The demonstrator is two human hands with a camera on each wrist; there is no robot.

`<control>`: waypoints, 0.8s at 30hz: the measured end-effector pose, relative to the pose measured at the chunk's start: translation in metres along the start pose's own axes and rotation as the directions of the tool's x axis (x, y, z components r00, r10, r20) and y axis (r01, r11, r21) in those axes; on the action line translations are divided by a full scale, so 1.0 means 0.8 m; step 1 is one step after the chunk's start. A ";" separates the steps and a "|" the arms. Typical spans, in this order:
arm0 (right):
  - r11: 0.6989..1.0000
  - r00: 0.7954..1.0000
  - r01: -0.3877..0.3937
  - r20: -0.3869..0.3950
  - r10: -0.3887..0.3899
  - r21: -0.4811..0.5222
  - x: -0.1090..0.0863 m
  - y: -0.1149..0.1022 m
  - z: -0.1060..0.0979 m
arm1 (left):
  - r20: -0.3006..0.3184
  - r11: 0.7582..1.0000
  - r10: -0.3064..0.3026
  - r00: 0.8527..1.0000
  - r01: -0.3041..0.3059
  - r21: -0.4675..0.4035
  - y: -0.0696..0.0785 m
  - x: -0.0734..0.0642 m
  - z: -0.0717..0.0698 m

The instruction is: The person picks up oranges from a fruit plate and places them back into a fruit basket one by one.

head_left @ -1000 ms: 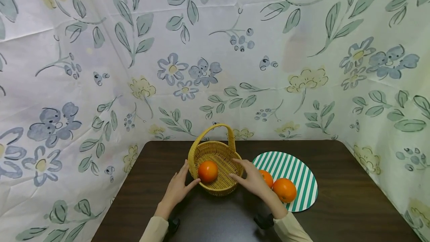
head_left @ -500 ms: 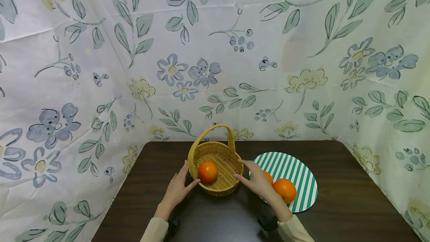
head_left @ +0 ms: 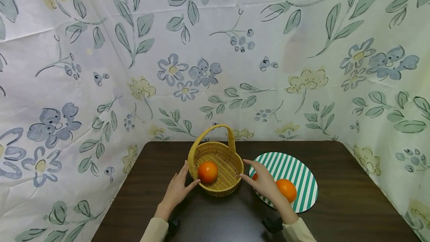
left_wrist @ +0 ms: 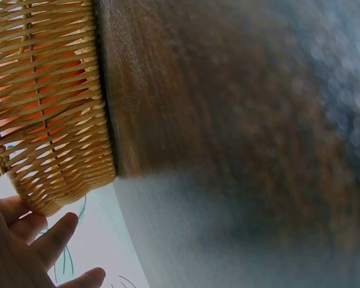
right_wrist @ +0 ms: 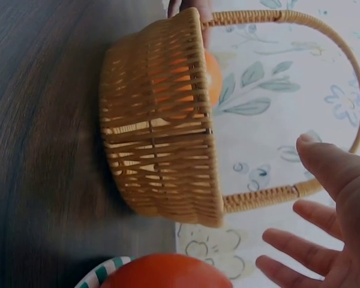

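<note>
A yellow wicker basket [head_left: 228, 169] with a tall arched handle stands upright on the table. One round orange fruit [head_left: 208, 171] lies inside it. My left hand [head_left: 176, 189] rests against the basket's left side, fingers spread; the left wrist view shows fingertips touching the wicker [left_wrist: 54, 120]. Thumb and fingers apart, my right hand [head_left: 263, 183] is just off the basket's right rim, above a green-and-white striped round mat or plate [head_left: 307, 184]. On that lie an orange [head_left: 287, 189] and a redder fruit [head_left: 255, 176], mostly hidden behind the right hand.
The dark wooden table [head_left: 349, 197] reaches back to a hanging floral cloth [head_left: 235, 59], which also closes off both sides. In the right wrist view, a red-orange fruit [right_wrist: 168, 273] is close below the right hand.
My right hand has moved right, from over the basket's rim to beside it, covering more of the redder fruit. The left hand and the basket have stayed in place.
</note>
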State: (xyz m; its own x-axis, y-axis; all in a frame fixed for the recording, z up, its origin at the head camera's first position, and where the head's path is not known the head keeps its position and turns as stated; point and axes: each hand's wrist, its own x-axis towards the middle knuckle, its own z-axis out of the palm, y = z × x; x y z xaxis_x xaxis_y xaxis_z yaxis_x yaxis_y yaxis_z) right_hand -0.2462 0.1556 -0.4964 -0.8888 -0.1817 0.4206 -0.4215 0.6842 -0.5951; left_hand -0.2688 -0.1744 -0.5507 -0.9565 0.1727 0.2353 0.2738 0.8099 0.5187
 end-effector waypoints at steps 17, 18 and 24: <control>0.999 1.000 0.000 0.013 0.001 -0.040 -0.001 0.016 -0.019 | -0.001 1.000 0.016 1.000 -0.016 0.014 0.001 -0.001 -0.002; 0.999 1.000 -0.008 0.020 0.009 -0.039 -0.001 0.016 -0.021 | -0.004 1.000 0.017 1.000 -0.017 0.014 0.001 -0.001 -0.002; 0.998 0.998 -0.029 0.056 0.033 -0.057 -0.004 0.025 -0.025 | -0.014 1.000 0.020 1.000 -0.020 0.011 0.000 0.000 -0.001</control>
State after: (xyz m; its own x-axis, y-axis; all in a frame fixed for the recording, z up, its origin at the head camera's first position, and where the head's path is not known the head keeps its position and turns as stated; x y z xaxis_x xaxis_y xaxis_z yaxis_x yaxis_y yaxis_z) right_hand -0.2484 0.1841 -0.4963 -0.9108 -0.1986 0.3620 -0.3843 0.7283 -0.5673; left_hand -0.2687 -0.1744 -0.5500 -0.9492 0.1813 0.2572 0.2919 0.8126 0.5045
